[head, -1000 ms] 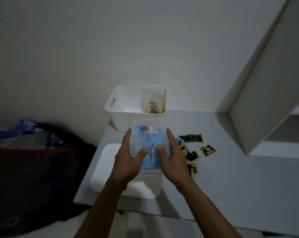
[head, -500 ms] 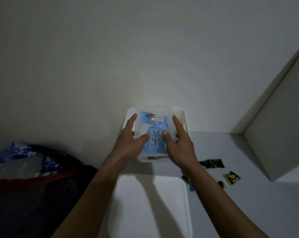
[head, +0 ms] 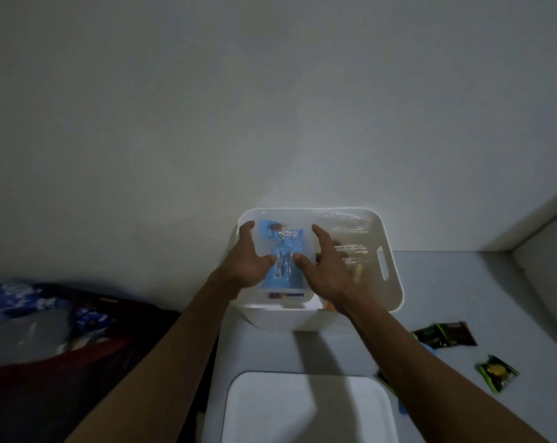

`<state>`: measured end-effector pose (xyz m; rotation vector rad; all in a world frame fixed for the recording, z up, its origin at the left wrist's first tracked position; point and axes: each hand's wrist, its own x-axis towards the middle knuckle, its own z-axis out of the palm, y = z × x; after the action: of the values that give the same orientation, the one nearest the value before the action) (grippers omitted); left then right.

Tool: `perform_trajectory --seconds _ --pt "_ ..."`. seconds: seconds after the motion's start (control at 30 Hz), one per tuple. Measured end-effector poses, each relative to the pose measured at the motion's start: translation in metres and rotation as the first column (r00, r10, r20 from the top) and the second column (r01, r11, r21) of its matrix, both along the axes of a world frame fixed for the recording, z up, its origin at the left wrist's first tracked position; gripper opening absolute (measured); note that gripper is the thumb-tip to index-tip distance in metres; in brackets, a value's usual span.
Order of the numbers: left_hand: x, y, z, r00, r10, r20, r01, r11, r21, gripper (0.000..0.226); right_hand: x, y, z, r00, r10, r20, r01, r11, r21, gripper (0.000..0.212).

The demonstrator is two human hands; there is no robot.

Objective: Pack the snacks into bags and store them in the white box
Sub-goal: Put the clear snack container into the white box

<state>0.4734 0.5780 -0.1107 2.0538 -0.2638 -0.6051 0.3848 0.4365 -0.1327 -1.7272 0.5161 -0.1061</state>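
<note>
The white box (head: 395, 282) stands on the grey table against the wall. A clear bag of blue snack packets (head: 283, 251) sits low in the box's left half, its near edge over the front rim. My left hand (head: 248, 263) holds the bag's left side and my right hand (head: 325, 266) its right side, both thumbs resting on top and the fingers spread. Another clear filled bag (head: 350, 241) lies in the box's right half. Loose dark and green snack packets (head: 444, 335) (head: 497, 372) lie on the table to the right.
A flat white lid (head: 305, 407) lies on the table in front of the box, under my arms. A dark red-and-black bag with blue wrapping (head: 63, 346) sits off the table's left edge. A white shelf unit (head: 542, 238) stands at the right.
Both hands carried the bag of blue snacks forward from above the lid and lowered it into the box's left half. My fingers are now spread wider. The view moved forward.
</note>
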Motion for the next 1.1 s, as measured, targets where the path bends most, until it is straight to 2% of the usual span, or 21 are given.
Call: perform_trajectory --seconds 0.2,0.3,0.47,0.6,0.8,0.9,0.97,1.1 --pt "0.020 -0.013 -0.049 0.994 -0.039 -0.098 0.059 0.976 0.207 0.094 0.026 -0.008 -0.040 0.975 0.129 -0.182 -0.124 0.992 0.039 0.077" --pt "0.026 -0.020 -0.063 0.983 -0.046 -0.180 0.086 0.971 0.224 0.092 0.035 -0.009 -0.054 0.964 0.160 -0.214 -0.155 0.987 0.041 0.075" --pt "0.036 -0.025 -0.079 0.979 -0.057 -0.197 0.112 0.953 0.282 0.093 0.050 -0.010 -0.075 0.948 0.148 -0.282 -0.143 0.989 0.037 0.083" --pt "0.041 -0.028 -0.089 0.985 -0.043 -0.169 0.097 0.942 0.323 0.096 0.059 -0.011 -0.082 0.933 0.169 -0.316 -0.185 0.983 -0.021 0.093" --pt "0.038 -0.030 -0.090 0.995 -0.010 -0.095 0.042 0.939 0.341 0.091 0.058 -0.013 -0.085 0.936 0.191 -0.296 -0.222 0.972 -0.075 0.092" --pt "0.028 -0.033 -0.085 1.000 -0.021 0.016 0.013 0.931 0.364 0.086 0.054 -0.013 -0.080 0.939 0.208 -0.275 -0.252 0.958 -0.136 0.094" --pt "0.020 -0.034 -0.075 0.996 0.005 0.087 -0.033 0.944 0.328 0.079 0.048 -0.011 -0.073 0.936 0.205 -0.285 -0.257 0.954 -0.155 0.093" --pt "0.001 -0.026 -0.042 0.977 0.015 0.210 -0.074 0.958 0.275 0.071 0.030 -0.009 -0.042 0.939 0.151 -0.309 -0.219 0.956 -0.196 0.079"
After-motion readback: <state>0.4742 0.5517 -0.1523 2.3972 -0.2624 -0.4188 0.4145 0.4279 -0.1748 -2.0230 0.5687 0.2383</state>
